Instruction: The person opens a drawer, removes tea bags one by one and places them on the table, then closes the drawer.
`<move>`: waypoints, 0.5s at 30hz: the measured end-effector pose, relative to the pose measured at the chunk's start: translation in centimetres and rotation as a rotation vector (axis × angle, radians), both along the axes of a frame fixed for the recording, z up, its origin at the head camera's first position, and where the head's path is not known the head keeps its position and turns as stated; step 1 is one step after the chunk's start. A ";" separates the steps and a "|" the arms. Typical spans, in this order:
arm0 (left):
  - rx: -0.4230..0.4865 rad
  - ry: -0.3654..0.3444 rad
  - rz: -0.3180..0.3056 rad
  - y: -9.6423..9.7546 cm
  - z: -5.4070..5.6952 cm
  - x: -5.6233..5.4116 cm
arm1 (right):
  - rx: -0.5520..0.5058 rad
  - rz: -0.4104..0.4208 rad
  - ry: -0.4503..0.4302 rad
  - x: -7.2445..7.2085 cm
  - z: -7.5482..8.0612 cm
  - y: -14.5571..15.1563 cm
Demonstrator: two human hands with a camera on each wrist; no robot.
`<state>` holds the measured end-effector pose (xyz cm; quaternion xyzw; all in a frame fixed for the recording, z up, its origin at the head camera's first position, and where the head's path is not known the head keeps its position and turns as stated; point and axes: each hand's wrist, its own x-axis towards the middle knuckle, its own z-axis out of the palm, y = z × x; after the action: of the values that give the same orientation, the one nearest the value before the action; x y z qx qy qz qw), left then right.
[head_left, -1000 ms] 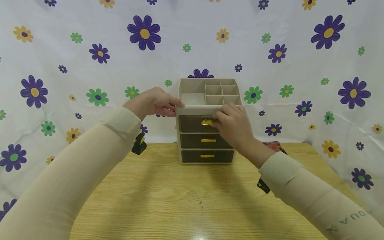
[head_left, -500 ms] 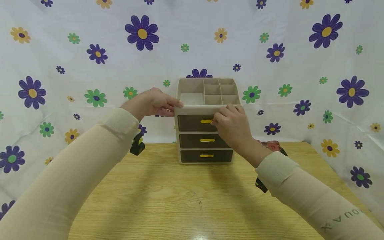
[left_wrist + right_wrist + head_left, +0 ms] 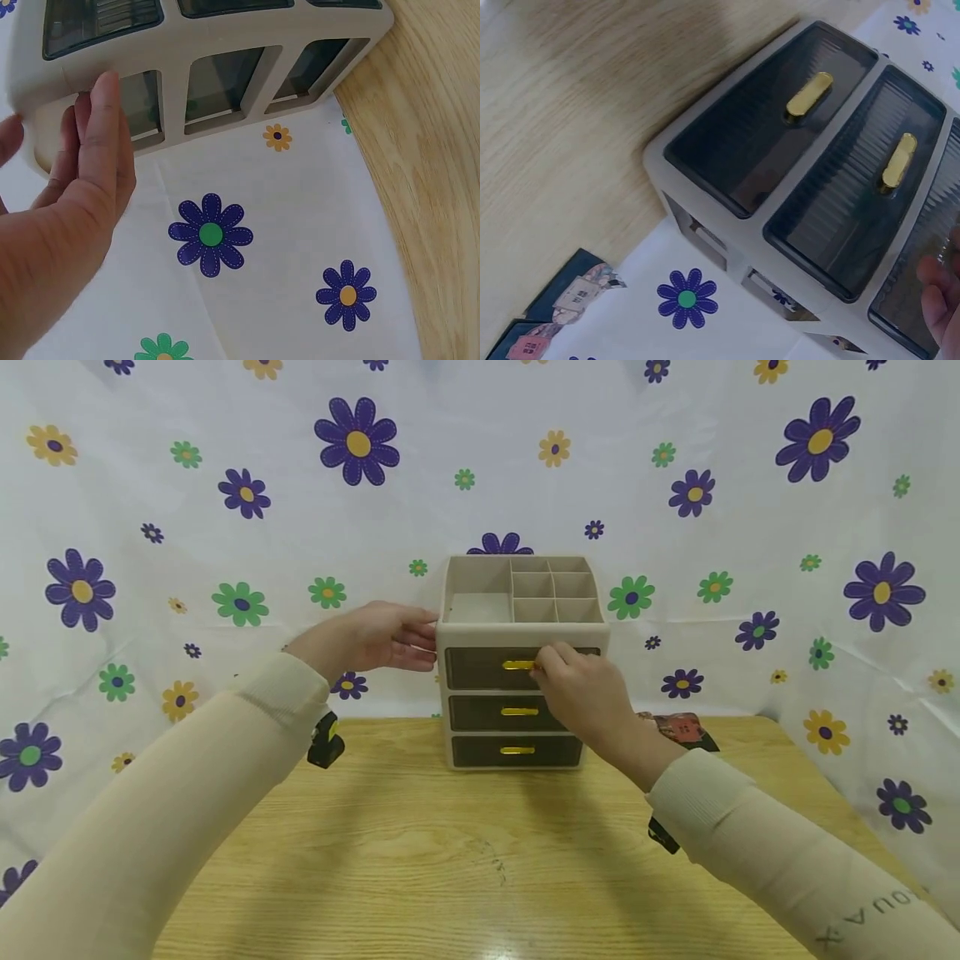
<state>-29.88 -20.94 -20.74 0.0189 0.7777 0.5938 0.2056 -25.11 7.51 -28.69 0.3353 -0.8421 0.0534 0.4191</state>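
A beige desktop organizer point(image 3: 522, 635) with three dark drawers and gold handles stands upright at the back of the table. In the head view my right hand point(image 3: 585, 692) is at the top drawer point(image 3: 480, 670), its curled fingers pinching the right end of the gold handle point(image 3: 516, 666). The right wrist view shows only fingertips point(image 3: 937, 296) in front of that drawer; its handle is out of sight there. With fairly straight fingers, my left hand point(image 3: 390, 637) rests against the organizer's left side near the top, its fingertips point(image 3: 105, 94) at the side wall in the left wrist view.
Divided compartments point(image 3: 555, 587) form the organizer's top. Dark and reddish printed packets point(image 3: 574, 296) lie on the wooden table point(image 3: 420, 852), right of the organizer. A white flowered cloth point(image 3: 480, 510) hangs behind.
My left hand has slid from the organizer's top front edge down to its left side. The right fingers have dropped from the top edge to the top drawer's handle.
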 end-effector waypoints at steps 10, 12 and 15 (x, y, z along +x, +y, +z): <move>-0.085 -0.154 0.027 0.6 -1.5 -0.3 | 0.124 0.049 -0.045 0.0 -2.2 0.5; -0.106 -0.173 0.024 0.7 -1.7 -0.3 | 0.147 0.055 -0.057 0.0 -2.4 0.4; -0.123 -0.179 0.032 1.1 -2.0 -0.4 | 0.178 0.049 -0.075 0.1 -2.7 0.4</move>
<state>-30.27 -19.85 -22.79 -0.0591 0.7915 0.5474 0.2653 -25.00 7.86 -31.42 0.3894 -0.8502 0.0011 0.3542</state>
